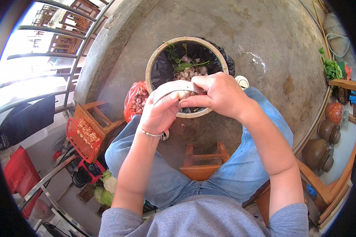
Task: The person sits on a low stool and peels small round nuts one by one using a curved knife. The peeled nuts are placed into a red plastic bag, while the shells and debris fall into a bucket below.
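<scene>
Both hands meet over a round bin lined with a black plastic bag. My left hand holds a wide curved metal blade together with a pale, partly peeled garlic bulb or clove. My right hand pinches at the blade's right end and the garlic, thumb and forefinger on them. Below, inside the bin, lie garlic skins and green stems and leaves. A red plastic bag of small round bulbs stands against the bin's left side.
A red plastic basket holding pale cloves rests on a wooden stool at the left, with cabbages below it. Brown lidded jars stand at the right. Metal railings edge the upper left. Another wooden stool is between the legs.
</scene>
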Demonstrator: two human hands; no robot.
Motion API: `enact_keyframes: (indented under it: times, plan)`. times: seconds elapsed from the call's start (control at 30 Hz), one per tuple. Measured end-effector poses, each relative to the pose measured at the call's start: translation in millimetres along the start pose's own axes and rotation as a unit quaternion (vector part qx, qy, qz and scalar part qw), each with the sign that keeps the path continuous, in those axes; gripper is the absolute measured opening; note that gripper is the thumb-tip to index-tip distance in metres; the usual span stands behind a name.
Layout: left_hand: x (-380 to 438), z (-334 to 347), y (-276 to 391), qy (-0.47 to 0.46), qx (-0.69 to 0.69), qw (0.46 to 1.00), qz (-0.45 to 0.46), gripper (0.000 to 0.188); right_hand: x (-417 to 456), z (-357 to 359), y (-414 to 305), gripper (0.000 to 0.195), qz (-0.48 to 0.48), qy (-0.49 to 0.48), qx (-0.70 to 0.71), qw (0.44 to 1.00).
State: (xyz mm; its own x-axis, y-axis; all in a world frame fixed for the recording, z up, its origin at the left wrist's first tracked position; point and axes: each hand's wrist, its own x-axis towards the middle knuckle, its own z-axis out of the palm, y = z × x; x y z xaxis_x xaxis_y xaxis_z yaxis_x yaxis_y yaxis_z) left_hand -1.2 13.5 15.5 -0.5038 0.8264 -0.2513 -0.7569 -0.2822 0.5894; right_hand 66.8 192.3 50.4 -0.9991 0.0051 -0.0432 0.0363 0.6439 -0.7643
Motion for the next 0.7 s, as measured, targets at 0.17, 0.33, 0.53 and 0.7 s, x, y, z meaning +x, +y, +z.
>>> enact_keyframes:
  times: [0.17,0.33,0.53,0.7]
  plan:
    - [-2.0,-3.5,-3.7,0.015,-0.004,1.000,0.021,0.035,-0.6,4.1,-1.5,0.051,-0.016,0.022,-0.015,1.000]
    - [-3.1,2.5,-3.1,0.019,-0.078,0.996,0.028,0.035,-0.1,9.2,-2.3,0.050,0.000,0.042,-0.045,0.998]
    - [5.4,-11.5,-9.8,0.003,-0.136,0.991,0.016,0.025,-4.3,24.9,-3.6,0.035,-0.133,0.102,-0.119,0.979]
    - [5.0,2.6,-5.6,0.083,-0.136,0.987,0.020,0.028,-4.7,16.8,-3.3,0.042,-0.070,0.080,-0.024,0.994]
